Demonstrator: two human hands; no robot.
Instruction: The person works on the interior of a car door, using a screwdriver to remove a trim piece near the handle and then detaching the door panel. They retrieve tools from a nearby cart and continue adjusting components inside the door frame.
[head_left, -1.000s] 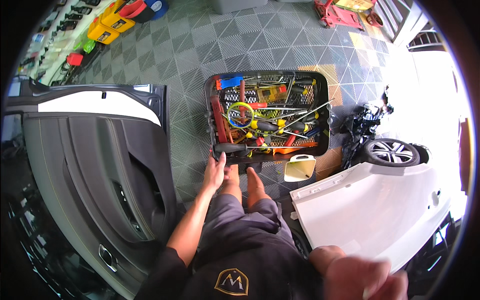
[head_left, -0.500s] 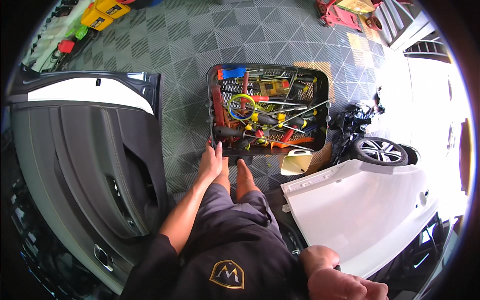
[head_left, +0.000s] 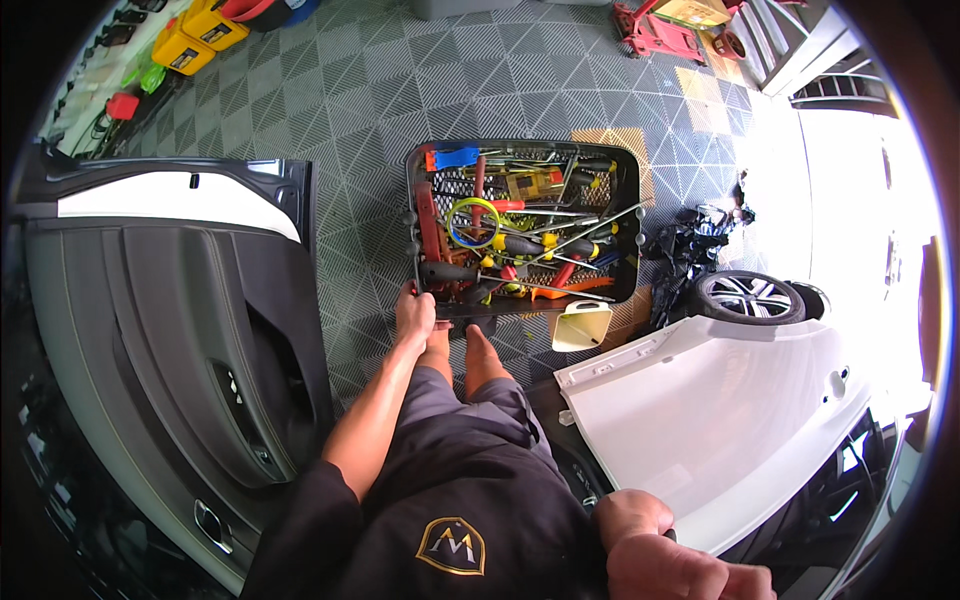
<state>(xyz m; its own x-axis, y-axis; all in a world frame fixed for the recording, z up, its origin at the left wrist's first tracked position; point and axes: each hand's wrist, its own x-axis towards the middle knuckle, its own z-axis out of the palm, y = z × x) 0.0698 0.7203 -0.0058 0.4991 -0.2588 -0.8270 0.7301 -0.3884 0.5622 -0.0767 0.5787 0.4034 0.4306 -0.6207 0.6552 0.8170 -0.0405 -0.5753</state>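
Observation:
My left hand (head_left: 416, 315) is closed on the near left corner of a black tool tray (head_left: 625, 290) with a mesh bottom. In the tray lie screwdrivers (head_left: 518, 245), a red-handled hammer (head_left: 478, 195), a yellow-green ring (head_left: 472, 222), an orange tool (head_left: 570, 289) and other loose tools, piled over one another. A pale yellow open holder (head_left: 581, 327) hangs on the near right side of the tray. My right hand (head_left: 680, 570) is low at the right beside the white car panel, fingers curled; what they hold, if anything, is hidden.
An opened car door (head_left: 180, 340) with dark trim stands at the left. At the right are a white car panel (head_left: 710, 420), a wheel (head_left: 750, 299) and black crumpled plastic (head_left: 692, 240). A red floor jack (head_left: 660, 35) and yellow boxes (head_left: 200, 38) sit farther off on the tiled floor.
My left fingers, straighter before, are now bent round the tray's corner. The tray appears slightly farther left as the view shifts. My right hand keeps its curled pose.

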